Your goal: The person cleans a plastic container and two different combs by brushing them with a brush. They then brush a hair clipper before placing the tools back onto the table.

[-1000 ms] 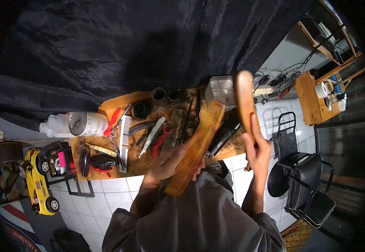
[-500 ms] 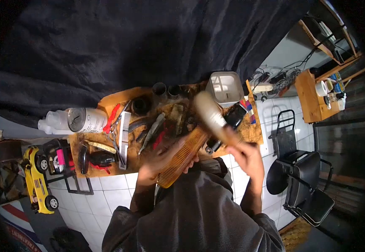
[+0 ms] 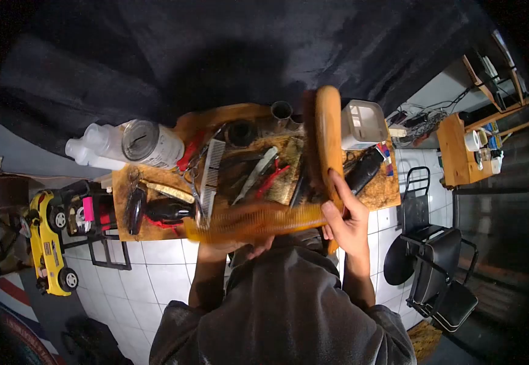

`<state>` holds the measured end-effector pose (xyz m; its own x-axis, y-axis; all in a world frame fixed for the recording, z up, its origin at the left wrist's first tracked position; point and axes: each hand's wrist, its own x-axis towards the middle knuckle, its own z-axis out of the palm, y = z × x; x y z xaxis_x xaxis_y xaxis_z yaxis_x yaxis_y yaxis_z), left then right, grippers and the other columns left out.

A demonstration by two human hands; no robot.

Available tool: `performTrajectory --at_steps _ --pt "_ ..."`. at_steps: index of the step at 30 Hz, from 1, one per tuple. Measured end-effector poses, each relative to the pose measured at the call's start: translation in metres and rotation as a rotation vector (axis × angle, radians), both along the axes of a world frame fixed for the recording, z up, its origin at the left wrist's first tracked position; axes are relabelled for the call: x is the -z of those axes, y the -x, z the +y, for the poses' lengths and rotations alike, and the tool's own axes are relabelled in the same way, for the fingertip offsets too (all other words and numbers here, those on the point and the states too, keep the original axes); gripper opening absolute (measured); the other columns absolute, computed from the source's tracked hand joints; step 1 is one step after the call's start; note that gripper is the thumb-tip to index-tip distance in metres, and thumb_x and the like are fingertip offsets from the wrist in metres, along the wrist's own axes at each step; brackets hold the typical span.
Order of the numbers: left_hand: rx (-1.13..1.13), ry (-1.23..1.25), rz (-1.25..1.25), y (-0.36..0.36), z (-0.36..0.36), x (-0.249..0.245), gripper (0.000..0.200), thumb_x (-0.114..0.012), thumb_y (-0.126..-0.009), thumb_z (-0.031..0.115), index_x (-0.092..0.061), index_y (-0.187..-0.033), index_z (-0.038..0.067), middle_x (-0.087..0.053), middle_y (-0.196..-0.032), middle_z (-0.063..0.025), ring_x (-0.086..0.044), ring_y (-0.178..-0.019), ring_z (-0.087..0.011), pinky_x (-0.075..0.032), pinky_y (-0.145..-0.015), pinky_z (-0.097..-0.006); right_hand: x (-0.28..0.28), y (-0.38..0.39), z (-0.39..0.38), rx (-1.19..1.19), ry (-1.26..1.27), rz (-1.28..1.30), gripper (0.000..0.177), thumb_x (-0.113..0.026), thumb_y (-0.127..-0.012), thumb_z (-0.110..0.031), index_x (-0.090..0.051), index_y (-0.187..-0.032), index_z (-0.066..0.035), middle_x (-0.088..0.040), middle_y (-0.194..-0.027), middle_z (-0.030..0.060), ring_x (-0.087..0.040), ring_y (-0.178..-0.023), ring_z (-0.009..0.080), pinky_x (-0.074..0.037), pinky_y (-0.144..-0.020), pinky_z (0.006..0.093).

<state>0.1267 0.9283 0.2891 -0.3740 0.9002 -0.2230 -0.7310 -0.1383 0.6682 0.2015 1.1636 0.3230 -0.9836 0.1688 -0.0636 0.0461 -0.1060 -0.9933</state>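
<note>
A wide amber comb (image 3: 276,221), smeared by motion, lies crosswise in front of my chest. My left hand (image 3: 253,248) grips it from below, its fingers partly hidden behind the comb. My right hand (image 3: 348,222) is closed round the lower part of a brush with a long wooden handle (image 3: 330,131); the brush stands nearly upright, its dark bristles facing left. The comb's right end reaches to the right thumb and overlaps the brush in this view.
On the worn wooden table (image 3: 377,193) lie a grey comb (image 3: 211,176), scissors (image 3: 192,177), a razor (image 3: 257,173) and black clippers (image 3: 366,170). A tin can (image 3: 146,143) and a clear container (image 3: 363,125) stand behind. A black chair (image 3: 435,267) is at right, a yellow toy car (image 3: 50,246) at left.
The brush has turned from lying tilted over the table to nearly upright, showing its wooden back. The comb has swung from a diagonal to almost level. The view has shifted slightly.
</note>
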Motion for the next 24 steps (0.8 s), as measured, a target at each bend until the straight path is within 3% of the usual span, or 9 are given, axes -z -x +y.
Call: performTrajectory --at_steps 2,4,6,8,13,17,21,23,24 --pt "-0.147 -0.132 0.277 -0.005 -0.008 0.017 0.046 -0.051 -0.098 0.024 -0.039 -0.138 0.004 -0.063 -0.096 -0.0169 -0.063 -0.08 -0.0202 -0.052 -0.067 -0.0317 -0.006 0.008 -0.014 0.051 -0.007 -0.037 0.05 -0.058 -0.09 0.0 -0.043 -0.138 -0.001 -0.049 -0.139 0.0117 -0.051 -0.055 0.0023 -0.042 -0.048 0.018" --pt "-0.342 -0.097 0.28 -0.021 -0.01 0.027 0.043 -0.05 -0.099 0.02 -0.039 -0.138 0.004 -0.061 -0.108 -0.0176 -0.063 -0.09 -0.0216 -0.052 -0.072 -0.0331 -0.008 0.015 -0.026 0.056 -0.103 -0.025 0.052 -0.058 -0.09 0.0 -0.042 -0.139 -0.001 -0.048 -0.14 0.0108 -0.053 -0.058 0.0034 -0.044 -0.051 0.0182" --pt "-0.426 -0.105 0.254 -0.026 -0.015 0.031 0.053 -0.055 -0.095 0.034 -0.042 -0.133 0.0 -0.051 -0.13 -0.0207 -0.057 -0.112 -0.0322 -0.052 -0.081 -0.0396 0.0 0.017 -0.035 0.012 -0.274 0.039 0.054 -0.059 -0.088 0.0 -0.042 -0.139 0.0 -0.048 -0.14 0.0134 -0.062 -0.084 0.0126 -0.05 -0.07 0.0235" --pt "-0.566 -0.081 0.202 -0.027 -0.014 0.007 0.044 -0.052 -0.097 0.024 -0.042 -0.133 0.001 -0.053 -0.128 -0.0188 -0.059 -0.11 -0.0284 -0.052 -0.083 -0.0363 0.003 0.026 -0.048 0.08 -0.581 0.297 0.06 -0.061 -0.086 0.0 -0.037 -0.141 0.002 -0.047 -0.14 0.0193 -0.049 -0.124 0.0227 -0.041 -0.098 0.031" --pt "-0.821 0.038 0.265 -0.02 -0.03 0.003 0.04 -0.047 -0.1 0.025 -0.045 -0.129 -0.003 -0.055 -0.124 -0.0185 -0.06 -0.107 -0.0272 -0.052 -0.088 -0.0357 -0.007 0.019 -0.057 0.161 -0.557 0.169 0.061 -0.055 -0.092 -0.007 -0.027 -0.146 0.0 -0.043 -0.141 0.0217 -0.05 -0.122 0.0222 -0.04 -0.099 0.0302" --pt "-0.961 0.177 0.439 -0.01 -0.035 0.002 0.047 -0.046 -0.1 0.032 -0.045 -0.128 -0.006 -0.056 -0.124 -0.0205 -0.059 -0.111 -0.0318 -0.051 -0.089 -0.0426 -0.004 -0.009 -0.044 -0.103 -0.542 0.121 0.06 -0.057 -0.09 -0.006 -0.03 -0.144 0.003 -0.044 -0.141 0.0224 -0.049 -0.124 0.0253 -0.038 -0.101 0.0321" --pt "-0.879 0.338 0.512 -0.01 -0.041 -0.006 0.037 -0.051 -0.098 0.025 -0.056 -0.119 -0.005 -0.066 -0.108 -0.0151 -0.062 -0.1 -0.0219 -0.051 -0.084 -0.032 -0.001 -0.007 -0.053 -0.195 -0.599 0.071 0.058 -0.059 -0.09 -0.008 -0.036 -0.143 -0.003 -0.049 -0.137 0.0208 -0.056 -0.116 0.0193 -0.043 -0.095 0.0296" --pt "-0.656 0.451 0.747 -0.01 -0.048 0.0 0.034 -0.051 -0.098 0.023 -0.059 -0.116 -0.006 -0.067 -0.105 -0.0127 -0.062 -0.095 -0.0176 -0.05 -0.081 -0.0282 -0.006 0.002 -0.055 -0.133 -0.567 -0.033 0.058 -0.058 -0.091 -0.008 -0.035 -0.144 -0.005 -0.05 -0.135 0.0223 -0.057 -0.113 0.0175 -0.044 -0.092 0.0288" --pt "-0.537 0.505 0.86 -0.008 -0.049 0.0 0.033 -0.051 -0.098 0.022 -0.06 -0.115 -0.006 -0.068 -0.104 -0.0115 -0.063 -0.093 -0.0154 -0.049 -0.08 -0.0263 -0.006 0.009 -0.057 -0.058 -0.62 0.099 0.059 -0.057 -0.092 -0.009 -0.033 -0.145 -0.007 -0.052 -0.133 0.0228 -0.058 -0.109 0.0166 -0.045 -0.09 0.0278"
